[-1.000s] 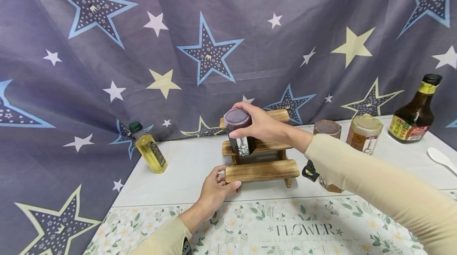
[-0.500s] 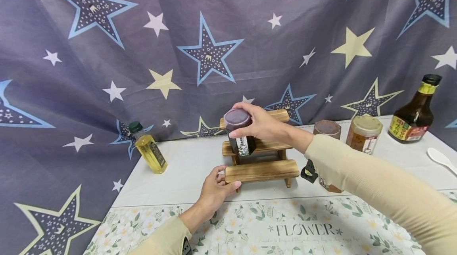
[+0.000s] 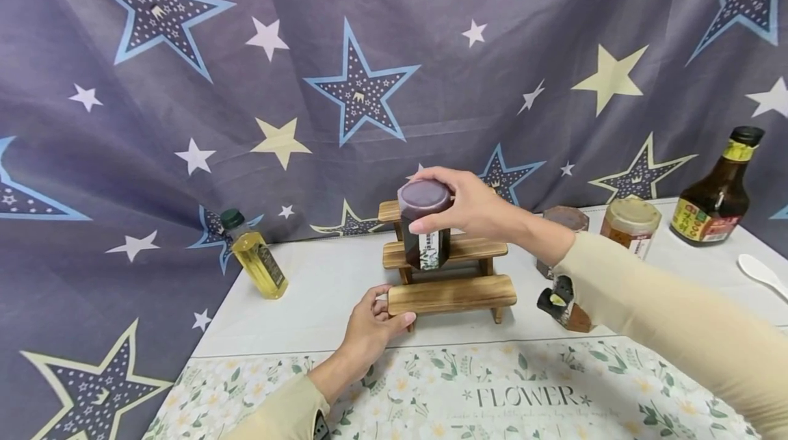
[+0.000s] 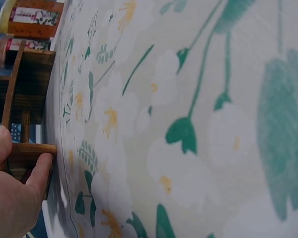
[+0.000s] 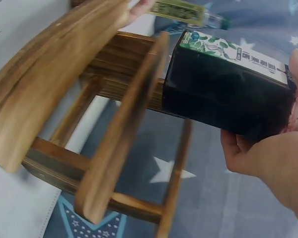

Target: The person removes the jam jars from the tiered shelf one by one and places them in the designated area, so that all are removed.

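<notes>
In the head view, a three-step wooden rack (image 3: pixel 452 295) stands on the white table. My left hand (image 3: pixel 368 322) grips the left end of its lowest step, the thumb at the front edge. My right hand (image 3: pixel 474 206) holds a dark jar with a purplish lid (image 3: pixel 414 241) by its top, upright over the left part of the middle step. From the right wrist, the dark jar (image 5: pixel 228 89) shows its label, and its base is close to the middle step; I cannot tell whether they touch. The left wrist view shows my left hand (image 4: pixel 15 201) pinching the step's end.
A yellow oil bottle (image 3: pixel 261 265) stands left of the rack. To the right are a jar with a brownish lid (image 3: pixel 563 217), an amber jar (image 3: pixel 626 217), a dark sauce bottle (image 3: pixel 711 200) and a white spoon (image 3: pixel 762 272). Another jar (image 3: pixel 579 320) is partly hidden by the right forearm.
My right hand has shifted the dark jar a little to the right along the rack within the last half second. The left hand and the rack stay put.
</notes>
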Tool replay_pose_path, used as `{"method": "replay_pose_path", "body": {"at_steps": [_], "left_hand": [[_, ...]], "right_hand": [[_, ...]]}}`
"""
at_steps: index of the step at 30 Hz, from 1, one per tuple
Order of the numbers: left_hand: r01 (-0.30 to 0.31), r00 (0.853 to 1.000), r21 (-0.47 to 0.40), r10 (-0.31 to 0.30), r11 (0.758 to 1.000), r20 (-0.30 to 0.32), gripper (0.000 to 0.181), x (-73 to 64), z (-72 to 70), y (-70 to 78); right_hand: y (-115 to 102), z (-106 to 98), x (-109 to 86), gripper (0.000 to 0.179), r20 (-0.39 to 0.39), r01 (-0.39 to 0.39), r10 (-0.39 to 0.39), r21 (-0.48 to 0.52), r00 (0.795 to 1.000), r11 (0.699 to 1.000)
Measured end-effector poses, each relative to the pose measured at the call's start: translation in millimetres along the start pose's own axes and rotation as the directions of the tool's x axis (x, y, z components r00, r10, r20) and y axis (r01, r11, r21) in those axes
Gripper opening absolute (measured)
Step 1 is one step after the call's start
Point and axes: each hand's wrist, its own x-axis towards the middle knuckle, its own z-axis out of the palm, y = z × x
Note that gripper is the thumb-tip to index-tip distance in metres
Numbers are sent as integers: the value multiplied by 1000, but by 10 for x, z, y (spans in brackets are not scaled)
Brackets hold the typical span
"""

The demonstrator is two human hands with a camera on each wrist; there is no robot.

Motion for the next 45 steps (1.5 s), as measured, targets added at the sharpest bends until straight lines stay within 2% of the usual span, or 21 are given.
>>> {"method": "replay_pose_path", "body": {"at_steps": [6,13,23,28,34,40,45], "left_hand": [[2,1000,4,-2,1000,7,73,-4,-8,0],[11,1000,14,-11,1000,3,73,-9,-13,-7],[12,1000,22,-12,1000,-3,74,-14,-8,-1],[13,1000,23,-13,1000,-3,74,5,-8,-8],[12,1000,28,-12,1000,-9,73,21,-8,-21],[8,1000,24,-8,1000,-1,73,26,-10,-29],[10,1000,38,-10,999,-9,73,25,-12,-29]], "right_hand": [[-113,-202,-124,64,-37,4,-3,38,999,999],[-138,-440,-303,62,-124,-46,43,-21,991,999],[-194,-752,-491,60,-201,-84,65,-86,977,993],[-202,-871,-612,60,-226,-127,102,-100,969,987],[-155,-979,-757,62,-259,-197,163,-110,952,974],[-93,-1128,-915,63,-298,-238,168,-214,940,947],[-52,-1248,-1029,62,-336,-279,185,-255,923,926]]}}
